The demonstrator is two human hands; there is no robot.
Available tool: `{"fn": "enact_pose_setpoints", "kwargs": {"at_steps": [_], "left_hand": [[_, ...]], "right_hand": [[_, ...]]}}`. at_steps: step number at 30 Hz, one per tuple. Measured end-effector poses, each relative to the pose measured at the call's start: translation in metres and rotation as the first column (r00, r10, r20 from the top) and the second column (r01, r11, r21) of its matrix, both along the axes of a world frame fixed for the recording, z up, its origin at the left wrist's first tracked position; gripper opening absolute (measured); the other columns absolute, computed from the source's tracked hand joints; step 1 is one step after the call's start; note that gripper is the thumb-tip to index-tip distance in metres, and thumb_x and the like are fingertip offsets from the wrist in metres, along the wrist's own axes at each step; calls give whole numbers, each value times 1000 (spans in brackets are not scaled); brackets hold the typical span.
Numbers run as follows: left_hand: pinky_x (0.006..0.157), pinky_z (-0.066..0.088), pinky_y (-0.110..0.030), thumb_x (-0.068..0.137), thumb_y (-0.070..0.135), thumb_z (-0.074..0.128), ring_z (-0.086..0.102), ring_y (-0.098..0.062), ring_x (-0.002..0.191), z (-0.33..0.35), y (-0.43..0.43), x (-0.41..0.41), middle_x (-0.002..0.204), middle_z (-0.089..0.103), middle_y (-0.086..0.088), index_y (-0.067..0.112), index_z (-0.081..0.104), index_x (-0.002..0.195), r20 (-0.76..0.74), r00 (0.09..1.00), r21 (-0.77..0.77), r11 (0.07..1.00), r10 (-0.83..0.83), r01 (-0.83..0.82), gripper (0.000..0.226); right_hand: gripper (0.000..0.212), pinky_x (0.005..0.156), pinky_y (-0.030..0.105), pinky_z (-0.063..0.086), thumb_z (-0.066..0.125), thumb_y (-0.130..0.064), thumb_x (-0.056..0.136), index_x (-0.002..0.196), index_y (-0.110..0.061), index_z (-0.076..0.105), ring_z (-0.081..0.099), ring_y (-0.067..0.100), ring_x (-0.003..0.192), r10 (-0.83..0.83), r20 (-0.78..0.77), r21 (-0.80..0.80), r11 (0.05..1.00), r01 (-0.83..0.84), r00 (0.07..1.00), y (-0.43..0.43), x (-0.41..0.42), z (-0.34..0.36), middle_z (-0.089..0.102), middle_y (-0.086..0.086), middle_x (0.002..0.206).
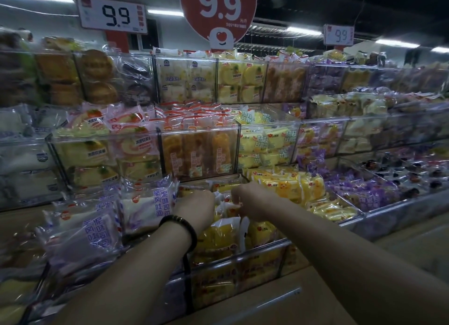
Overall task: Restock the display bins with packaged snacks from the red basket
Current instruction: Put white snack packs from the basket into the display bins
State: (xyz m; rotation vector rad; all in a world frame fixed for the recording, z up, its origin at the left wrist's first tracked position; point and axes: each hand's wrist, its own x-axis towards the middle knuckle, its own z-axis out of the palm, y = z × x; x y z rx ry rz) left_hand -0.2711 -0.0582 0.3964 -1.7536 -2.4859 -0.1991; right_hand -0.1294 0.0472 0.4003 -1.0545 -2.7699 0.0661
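Observation:
Both my hands reach into a clear display bin (243,258) on the lowest tier, which holds yellow packaged snacks (218,237). My left hand (196,204), with a black bracelet on its wrist, is turned knuckles-up over the packs, and its fingers are hidden among them. Just to its right, my right hand (244,198) has its fingers curled round the edge of a white-and-yellow snack pack (230,207) at the back of the bin. The red basket is out of view.
Left of the bin lie white bread packs with purple print (97,227). To the right are more yellow packs (286,186) and purple packs (364,193). Two higher tiers of full clear bins rise behind, under 9.9 price signs (220,9). A wooden ledge (315,290) runs along the front.

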Motion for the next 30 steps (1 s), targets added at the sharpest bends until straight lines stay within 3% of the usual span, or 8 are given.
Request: {"fn": "enact_pose_setpoints", "kwargs": {"at_steps": [5,7,9,12,16,20,23,30], "left_hand": [[88,60,-32,94,10,73,67,-21,103,13,-9,-1,120,68,-5,16,67,133,110,994,46,999,18,-23,40],[89,59,-31,90,11,80,67,-21,111,21,-16,-3,131,68,-4,20,67,136,203,979,117,993,-5,-19,49],[93,59,-33,97,16,75,66,-19,114,25,-28,-1,132,68,0,24,71,129,244,964,257,965,-105,40,33],[87,58,-32,102,36,66,63,-7,102,14,-52,12,114,67,14,37,71,116,184,946,351,917,-265,189,16],[98,55,-39,93,66,61,57,-6,120,-13,-73,23,131,62,21,48,60,135,41,952,248,926,-304,285,45],[102,49,-38,99,61,57,52,-14,124,-23,-80,32,133,58,18,48,50,150,-77,967,228,940,-243,254,53],[101,49,-38,102,52,57,52,-19,123,-18,-82,37,132,58,14,46,55,146,-138,968,196,952,-212,236,45],[93,51,-37,103,36,60,56,-23,117,-21,-83,39,127,61,10,45,62,137,-147,981,243,957,-124,158,35]], "right_hand": [[34,81,32,58,64,-45,99,120,-19,71,66,17,98,35,-93,-24,999,-38,995,-3,23,13,68,0,116],[25,85,34,58,61,-36,102,117,-19,72,66,17,101,81,-128,65,995,-73,988,-7,40,23,71,-2,116],[21,86,29,56,62,-22,100,118,-21,72,66,13,105,158,-139,81,986,-148,977,-12,57,29,72,-4,117],[37,94,26,50,66,-13,91,124,-29,69,60,7,116,235,-81,1,972,-236,969,-24,80,32,67,-10,125],[57,106,37,46,74,-27,86,140,-38,58,51,10,130,273,57,-64,961,-269,960,-31,92,19,57,-11,142],[60,113,50,38,76,-47,88,142,-47,52,48,17,136,208,74,-25,978,-207,975,-34,90,2,56,-14,147],[48,115,51,26,71,-43,93,138,-47,56,48,16,137,170,15,48,984,-171,985,-40,85,-2,58,-16,145],[35,100,53,47,64,-44,99,133,-50,56,60,21,117,-44,-199,196,977,84,979,-40,63,6,67,-8,122]]}}
